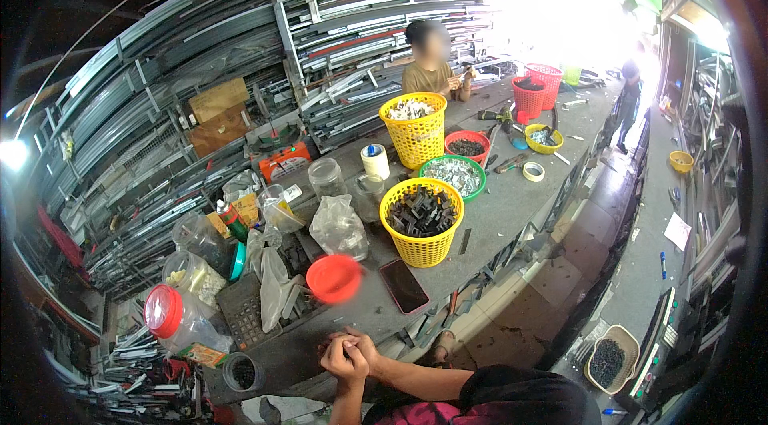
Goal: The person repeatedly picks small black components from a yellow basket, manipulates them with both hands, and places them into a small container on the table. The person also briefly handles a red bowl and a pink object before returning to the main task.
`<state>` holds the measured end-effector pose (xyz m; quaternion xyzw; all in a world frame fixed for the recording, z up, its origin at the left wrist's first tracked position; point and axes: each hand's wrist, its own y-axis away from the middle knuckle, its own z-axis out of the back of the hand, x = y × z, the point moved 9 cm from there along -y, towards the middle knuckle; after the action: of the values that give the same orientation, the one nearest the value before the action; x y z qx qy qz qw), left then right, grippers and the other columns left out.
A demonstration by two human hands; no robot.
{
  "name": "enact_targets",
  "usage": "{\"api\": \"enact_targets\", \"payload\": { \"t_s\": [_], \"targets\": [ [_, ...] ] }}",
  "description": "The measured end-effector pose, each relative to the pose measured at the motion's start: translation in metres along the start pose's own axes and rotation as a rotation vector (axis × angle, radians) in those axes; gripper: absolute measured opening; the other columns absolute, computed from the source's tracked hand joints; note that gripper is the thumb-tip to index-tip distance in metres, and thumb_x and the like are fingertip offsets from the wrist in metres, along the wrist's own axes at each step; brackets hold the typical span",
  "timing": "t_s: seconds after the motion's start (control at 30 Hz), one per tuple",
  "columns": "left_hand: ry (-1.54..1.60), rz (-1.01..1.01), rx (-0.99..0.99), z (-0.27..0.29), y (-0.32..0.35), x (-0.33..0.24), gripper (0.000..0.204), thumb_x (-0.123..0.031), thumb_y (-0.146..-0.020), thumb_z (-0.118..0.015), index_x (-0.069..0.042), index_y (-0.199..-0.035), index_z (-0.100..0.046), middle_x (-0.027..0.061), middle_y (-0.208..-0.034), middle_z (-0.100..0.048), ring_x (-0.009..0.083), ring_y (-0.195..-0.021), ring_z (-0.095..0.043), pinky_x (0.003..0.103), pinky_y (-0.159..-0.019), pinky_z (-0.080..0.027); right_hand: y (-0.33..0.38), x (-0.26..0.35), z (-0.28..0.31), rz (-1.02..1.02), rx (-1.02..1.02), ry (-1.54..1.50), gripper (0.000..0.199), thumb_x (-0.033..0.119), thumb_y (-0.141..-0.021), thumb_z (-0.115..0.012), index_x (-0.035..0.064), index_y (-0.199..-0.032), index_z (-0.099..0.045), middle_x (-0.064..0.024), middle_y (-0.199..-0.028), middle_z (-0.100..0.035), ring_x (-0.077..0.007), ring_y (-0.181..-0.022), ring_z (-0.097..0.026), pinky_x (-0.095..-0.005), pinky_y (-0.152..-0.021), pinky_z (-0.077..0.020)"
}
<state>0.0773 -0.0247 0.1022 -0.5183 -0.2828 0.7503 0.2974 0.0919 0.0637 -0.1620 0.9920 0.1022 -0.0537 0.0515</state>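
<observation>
Close together at the near edge of the workbench, my left hand and my right hand are both closed, fingers curled against each other. Whatever may lie between them is hidden. Just beyond them is a red round plastic bowl or lid, its edge slightly blurred. A dark phone with a reddish rim lies flat to its right. Behind the phone stands a yellow perforated basket filled with black plastic parts. A clear plastic bag sits beyond the red piece.
Left are a clear jar with a red lid, a calculator and a small tub. Farther back stand another yellow basket, a green tray and a tape roll. A person sits across the bench. Metal profiles fill racks behind.
</observation>
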Motion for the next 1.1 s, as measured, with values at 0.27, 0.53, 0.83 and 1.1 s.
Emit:
{"api": "enact_targets", "payload": {
  "t_s": [0.27,0.53,0.83,1.1],
  "targets": [
    [0.138,-0.063,-0.023,-0.008,-0.002,-0.006,0.022,-0.011,-0.087,-0.050,0.000,-0.085,-0.068,0.0161,-0.080,-0.072,0.0365,-0.070,-0.071,0.044,-0.068,-0.058,0.028,0.012,-0.023,0.104,-0.173,0.099,0.029,0.025,-0.109,-0.042,0.0115,-0.087,-0.056,-0.0012,-0.090,-0.059,-0.0159,-0.087,-0.056,-0.0324,-0.088,-0.0499],
    [0.052,-0.026,0.030,-0.015,0.000,-0.014,0.019,-0.007,-0.087,-0.048,0.002,-0.088,-0.065,0.0184,-0.089,-0.071,0.0383,-0.083,-0.072,0.048,-0.076,-0.060,0.024,0.017,-0.024,0.272,0.190,0.089,0.016,0.012,-0.102,-0.043,0.0104,-0.095,-0.057,-0.0017,-0.098,-0.059,-0.0142,-0.093,-0.056,-0.0286,-0.088,-0.0487],
    [0.080,-0.200,0.069,-0.021,-0.021,-0.041,0.033,-0.017,-0.083,-0.047,0.004,-0.094,-0.070,0.0198,-0.098,-0.073,0.0398,-0.099,-0.070,0.049,-0.082,-0.057,0.015,0.028,-0.020,0.298,0.238,0.217,0.015,0.008,-0.099,-0.044,0.0111,-0.096,-0.059,0.0027,-0.092,-0.056,-0.0126,-0.089,-0.055,-0.0273,-0.079,-0.0469],
    [0.053,-0.157,0.137,-0.021,-0.015,-0.035,0.028,-0.012,-0.092,-0.044,0.002,-0.097,-0.068,0.0192,-0.098,-0.073,0.0431,-0.098,-0.070,0.057,-0.096,-0.055,0.030,0.004,-0.029,-0.017,0.387,-0.590,0.025,0.007,-0.103,-0.042,0.0045,-0.122,-0.059,-0.0034,-0.115,-0.059,-0.0145,-0.115,-0.056,-0.0260,-0.102,-0.0465]
  ]
}}
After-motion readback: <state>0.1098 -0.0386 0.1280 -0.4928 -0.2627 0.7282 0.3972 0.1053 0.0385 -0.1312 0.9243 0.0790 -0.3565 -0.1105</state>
